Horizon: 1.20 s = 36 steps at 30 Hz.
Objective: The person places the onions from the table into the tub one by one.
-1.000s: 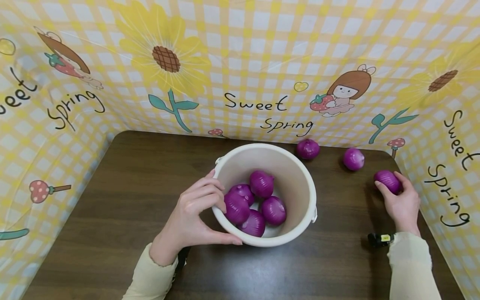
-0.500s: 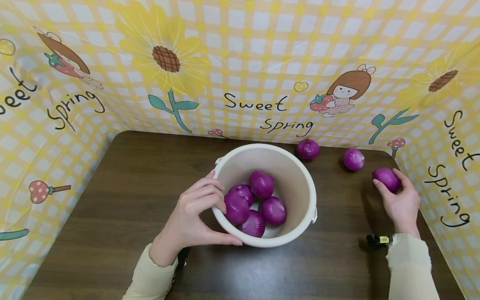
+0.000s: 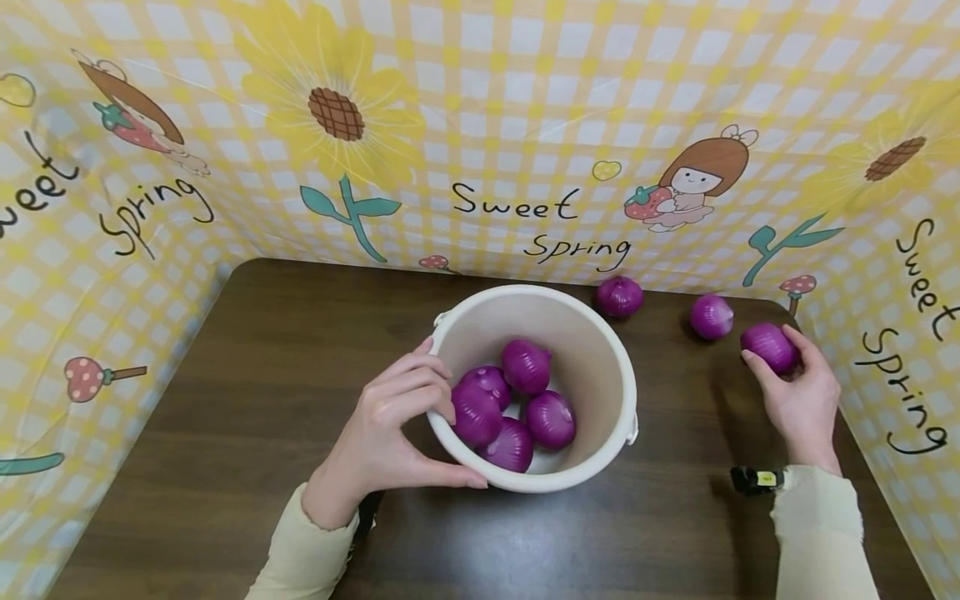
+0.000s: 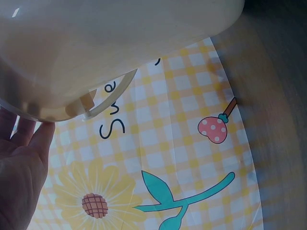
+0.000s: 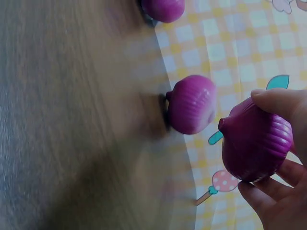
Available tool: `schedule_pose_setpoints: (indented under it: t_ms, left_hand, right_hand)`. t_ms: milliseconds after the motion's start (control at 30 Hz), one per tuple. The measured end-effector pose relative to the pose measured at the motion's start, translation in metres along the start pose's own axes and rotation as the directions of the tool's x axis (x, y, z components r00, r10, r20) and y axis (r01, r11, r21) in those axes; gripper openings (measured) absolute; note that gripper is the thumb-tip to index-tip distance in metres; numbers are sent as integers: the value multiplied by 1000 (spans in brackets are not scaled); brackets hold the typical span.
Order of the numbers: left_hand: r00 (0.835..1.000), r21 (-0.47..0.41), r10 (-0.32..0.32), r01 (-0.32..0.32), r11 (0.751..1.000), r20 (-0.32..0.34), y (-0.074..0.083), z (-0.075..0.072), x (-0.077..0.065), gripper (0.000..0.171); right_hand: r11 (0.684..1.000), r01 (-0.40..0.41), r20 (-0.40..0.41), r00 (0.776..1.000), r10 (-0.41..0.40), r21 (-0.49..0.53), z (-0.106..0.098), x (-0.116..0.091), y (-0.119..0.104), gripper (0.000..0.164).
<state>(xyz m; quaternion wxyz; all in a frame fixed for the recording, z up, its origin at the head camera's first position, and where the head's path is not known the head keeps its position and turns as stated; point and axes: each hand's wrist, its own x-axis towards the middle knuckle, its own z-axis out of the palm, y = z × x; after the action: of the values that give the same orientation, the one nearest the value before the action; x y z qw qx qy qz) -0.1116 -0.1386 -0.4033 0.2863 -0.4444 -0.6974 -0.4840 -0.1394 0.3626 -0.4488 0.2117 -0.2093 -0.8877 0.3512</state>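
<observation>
In the head view a cream bucket point(image 3: 600, 383) stands mid-table with several purple onions point(image 3: 550, 419) inside. My left hand point(image 3: 386, 429) holds its left rim, fingers over the edge and thumb along the near side. The left wrist view catches the bucket's outer wall point(image 4: 124, 38) and part of that hand point(image 4: 24, 167). At the right, my right hand point(image 3: 806, 408) grips another onion point(image 3: 768, 347) between thumb and fingers. Close up in the right wrist view, this onion point(image 5: 256, 143) appears off the table, its stubby tip facing left.
Two loose onions lie along the back edge: one point(image 3: 620, 297) just behind the bucket, one point(image 3: 712, 317) close to the held onion. Checked yellow cloth point(image 3: 510, 100) with printed flowers walls the dark wooden table point(image 3: 225, 400) at back and sides.
The right hand has shifted slightly left and up in the head view, carrying the onion. My left hand keeps the same hold on the bucket; the head view itself moved a little.
</observation>
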Motion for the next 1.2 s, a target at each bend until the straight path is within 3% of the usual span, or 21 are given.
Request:
schedule_pose_setpoints:
  t_ms: [567,1200]
  left_hand:
    - [1000,-2,-3,3,1000,2,0,0,0,59]
    - [1000,-12,-2,2,1000,-2,1,0,0,58]
  right_hand:
    - [993,94,-2,996,-94,69,1,-5,-21,64]
    - [986,133,5,991,-135,101,3,-11,-36,63]
